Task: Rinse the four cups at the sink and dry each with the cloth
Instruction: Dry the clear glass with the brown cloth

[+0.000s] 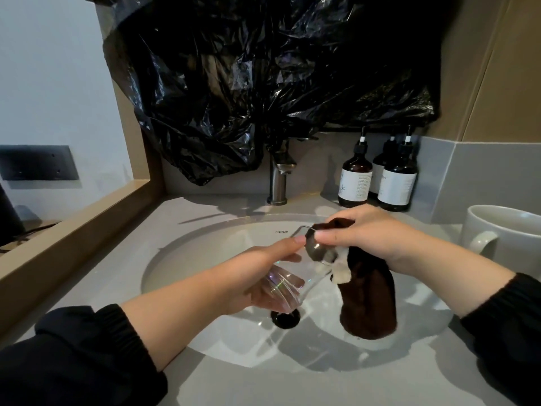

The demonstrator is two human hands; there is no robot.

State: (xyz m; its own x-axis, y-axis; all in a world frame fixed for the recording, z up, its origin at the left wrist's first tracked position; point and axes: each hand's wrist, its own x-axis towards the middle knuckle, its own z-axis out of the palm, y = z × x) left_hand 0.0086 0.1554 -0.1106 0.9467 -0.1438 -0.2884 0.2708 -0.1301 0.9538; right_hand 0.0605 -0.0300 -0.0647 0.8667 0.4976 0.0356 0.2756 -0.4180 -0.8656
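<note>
Over the white sink basin (205, 253) my left hand (263, 273) grips a clear glass cup (295, 276), tilted on its side with its mouth toward the right. My right hand (371, 232) holds a dark brown cloth (369, 300) with a white patch. Part of the cloth is pushed into the cup's mouth, and the rest hangs down into the basin. A white mug (503, 238) stands on the counter at the right edge. No other cups are in view.
A metal tap (279, 177) stands behind the basin, no water running. Three brown pump bottles (380, 177) sit at the back right. A black plastic sheet (263, 77) covers the wall above. The black drain plug (285, 317) is below the cup. A wooden ledge (73, 224) borders the left.
</note>
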